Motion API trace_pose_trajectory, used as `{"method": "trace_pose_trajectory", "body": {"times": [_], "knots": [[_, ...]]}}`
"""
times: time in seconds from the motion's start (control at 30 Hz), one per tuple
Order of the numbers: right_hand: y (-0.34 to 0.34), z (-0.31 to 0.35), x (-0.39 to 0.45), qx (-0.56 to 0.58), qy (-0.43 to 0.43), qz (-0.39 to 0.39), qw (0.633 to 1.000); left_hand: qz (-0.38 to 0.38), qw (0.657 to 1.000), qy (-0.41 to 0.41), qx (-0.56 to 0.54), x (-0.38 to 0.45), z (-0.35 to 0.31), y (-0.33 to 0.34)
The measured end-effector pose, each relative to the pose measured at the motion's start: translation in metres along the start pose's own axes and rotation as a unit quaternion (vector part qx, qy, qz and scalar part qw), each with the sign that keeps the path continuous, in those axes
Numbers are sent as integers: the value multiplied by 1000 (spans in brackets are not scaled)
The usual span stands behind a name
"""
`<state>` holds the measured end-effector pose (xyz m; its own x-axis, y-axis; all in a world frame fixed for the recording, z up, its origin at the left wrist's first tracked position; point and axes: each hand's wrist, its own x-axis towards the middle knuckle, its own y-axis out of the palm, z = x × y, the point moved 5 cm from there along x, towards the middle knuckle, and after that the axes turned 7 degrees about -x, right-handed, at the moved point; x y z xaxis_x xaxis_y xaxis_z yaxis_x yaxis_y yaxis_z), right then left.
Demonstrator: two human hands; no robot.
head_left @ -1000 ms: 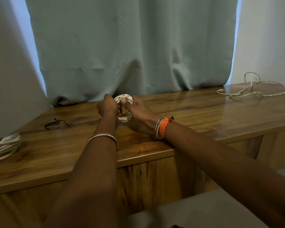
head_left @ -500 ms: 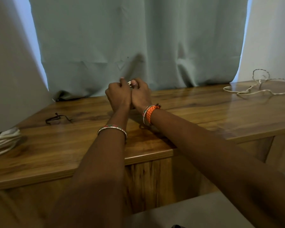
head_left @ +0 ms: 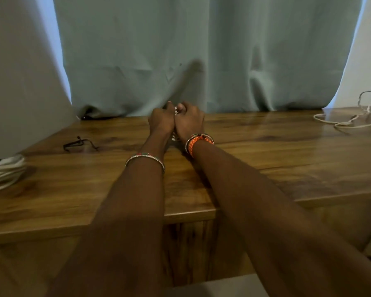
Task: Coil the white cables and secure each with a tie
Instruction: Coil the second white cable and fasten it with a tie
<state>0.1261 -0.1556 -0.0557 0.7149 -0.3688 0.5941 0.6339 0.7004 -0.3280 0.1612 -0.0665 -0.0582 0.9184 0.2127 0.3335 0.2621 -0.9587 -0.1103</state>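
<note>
My left hand (head_left: 161, 121) and my right hand (head_left: 190, 121) are pressed together above the middle of the wooden table (head_left: 266, 159), fingers curled round a small white cable coil (head_left: 176, 109). Only slivers of the coil show between the thumbs and below the palms; the rest is hidden. A loose white cable (head_left: 349, 121) lies uncoiled at the far right of the table. A coiled white cable with a dark tie (head_left: 4, 170) rests at the left edge. A dark tie (head_left: 79, 143) lies loose on the table left of my hands.
A grey-green curtain (head_left: 201, 50) hangs right behind the table's back edge. The table's front edge (head_left: 189, 215) runs under my forearms, with a wooden cabinet front below it.
My hands have closed tighter together round the coil, which was plainly visible a second ago and is mostly hidden now. Both hands sit farther from me, nearer the curtain.
</note>
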Motion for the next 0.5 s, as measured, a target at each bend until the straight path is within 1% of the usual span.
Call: {"method": "trace_pose_trajectory", "body": {"times": [0.1, 0.23, 0.37, 0.43, 0.5], "knots": [[1, 6, -13, -1, -9, 17, 1000, -33, 999, -17, -12, -13, 2, -13], [0, 9, -19, 29, -33, 57, 997, -85, 995, -41, -34, -26, 2, -24], [3, 16, -21, 30, -66, 75, 995, -115, 990, -64, -53, -25, 3, -29], [5, 16, -21, 35, -73, 80, 994, -122, 985, -82, -85, -25, 5, -30], [7, 16, -20, 46, -68, 75, 994, -122, 984, -83, -98, -25, 3, -31]]}}
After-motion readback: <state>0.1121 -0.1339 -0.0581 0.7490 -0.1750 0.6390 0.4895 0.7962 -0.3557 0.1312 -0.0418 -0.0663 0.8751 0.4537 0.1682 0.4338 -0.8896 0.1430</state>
